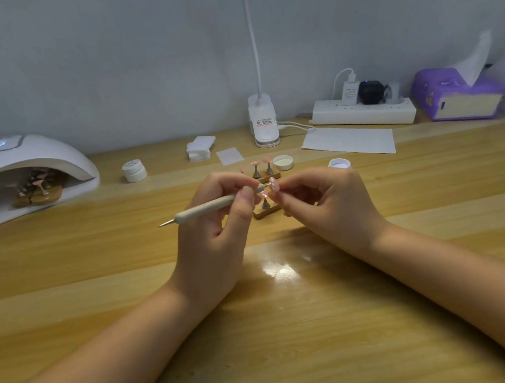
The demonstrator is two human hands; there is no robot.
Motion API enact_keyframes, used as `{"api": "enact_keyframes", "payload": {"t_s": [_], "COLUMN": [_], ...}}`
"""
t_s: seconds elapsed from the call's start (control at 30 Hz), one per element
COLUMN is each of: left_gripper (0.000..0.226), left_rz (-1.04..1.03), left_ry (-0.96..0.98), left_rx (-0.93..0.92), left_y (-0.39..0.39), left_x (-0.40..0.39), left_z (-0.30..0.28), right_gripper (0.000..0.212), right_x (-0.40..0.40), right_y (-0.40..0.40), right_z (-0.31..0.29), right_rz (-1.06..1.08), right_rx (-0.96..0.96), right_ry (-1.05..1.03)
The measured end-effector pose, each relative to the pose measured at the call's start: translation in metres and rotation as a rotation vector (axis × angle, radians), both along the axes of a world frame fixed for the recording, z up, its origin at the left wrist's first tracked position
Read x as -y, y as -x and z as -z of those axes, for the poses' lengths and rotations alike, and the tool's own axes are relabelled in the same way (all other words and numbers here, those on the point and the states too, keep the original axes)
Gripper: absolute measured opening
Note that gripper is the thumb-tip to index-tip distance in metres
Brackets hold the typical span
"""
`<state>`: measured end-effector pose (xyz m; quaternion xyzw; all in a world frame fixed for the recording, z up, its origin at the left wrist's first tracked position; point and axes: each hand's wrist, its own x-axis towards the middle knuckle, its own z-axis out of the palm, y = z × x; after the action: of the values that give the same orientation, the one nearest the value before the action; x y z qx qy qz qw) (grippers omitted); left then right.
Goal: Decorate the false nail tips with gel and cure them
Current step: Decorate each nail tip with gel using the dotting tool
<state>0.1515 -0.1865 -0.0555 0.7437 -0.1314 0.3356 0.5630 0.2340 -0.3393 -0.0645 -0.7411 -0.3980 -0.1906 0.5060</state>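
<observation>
My left hand [216, 223] pinches a beige dotting pen [204, 208] near its front end, and the pen's tip touches a pink false nail tip [272, 184]. My right hand [329, 202] pinches that tip between thumb and fingers, just above a small wooden stand [266, 210] with a metal cone holder. Behind it a second wooden stand [263, 171] carries more pink tips. An open gel jar [339, 163] sits to the right, with its lid [283, 162] nearby. The white curing lamp [15, 176] at far left shelters further stands with pink tips [37, 189].
On the wooden desk [281, 319] stand a closed white jar [134, 171], a stack of white pads [201, 146], a paper sheet [349, 142], a clip lamp base [263, 123], a power strip [364, 110] and a purple tissue pack [457, 96].
</observation>
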Motion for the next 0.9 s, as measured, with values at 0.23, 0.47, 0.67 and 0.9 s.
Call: {"api": "enact_keyframes", "payload": {"t_s": [0.23,0.47,0.67,0.9], "left_gripper": [0.011,0.010,0.009,0.010], "left_rz": [0.014,0.003,0.000,-0.021], "left_ry": [-0.006,-0.004,-0.019,-0.001], "left_rx": [-0.025,-0.025,-0.022,-0.001], "left_y": [-0.0007,-0.0005,-0.0005,-0.0001], "left_x": [-0.0005,0.0002,-0.0003,0.0002], "left_z": [0.0014,0.0001,0.0001,-0.0005], "right_gripper": [0.011,0.012,0.012,0.010], "right_x": [0.0003,0.0001,0.0008,-0.0008], "right_y": [0.0003,0.0008,0.0006,0.0002], "right_z": [0.0001,-0.0003,-0.0005,-0.0004], "right_rz": [-0.002,-0.005,-0.002,0.003], "right_rx": [0.000,-0.024,-0.019,-0.013], "right_ry": [0.001,0.006,0.012,-0.007]}}
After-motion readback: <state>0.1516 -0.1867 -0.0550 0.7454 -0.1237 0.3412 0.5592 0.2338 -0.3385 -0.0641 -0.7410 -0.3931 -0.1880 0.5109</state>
